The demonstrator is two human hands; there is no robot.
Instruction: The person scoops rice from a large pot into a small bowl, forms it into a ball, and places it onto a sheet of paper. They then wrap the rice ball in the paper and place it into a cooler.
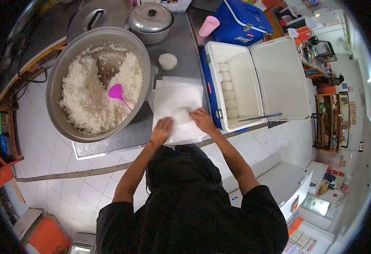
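A stack of white paper sheets (166,99) lies on the metal counter in front of me, with a rounded white mound (181,116) on top, perhaps rice. My left hand (163,128) rests on the sheets at the mound's left, fingers close together at the paper. At the mound's right, my right hand (201,119) has its fingertips pressed at the paper's edge. Left of the sheets is a large metal pot (55,91) of cooked rice (84,99) with a magenta scoop (115,91) in it. A small bowl of rice (167,61) sits beyond the sheets.
An open cooler (256,84) at the right holds several wrapped white packets (228,95) in a row. Farther back are a lidded pot (151,21), a pink cup (209,26) and a closed blue cooler (240,23). The counter's front edge (105,151) is near my body.
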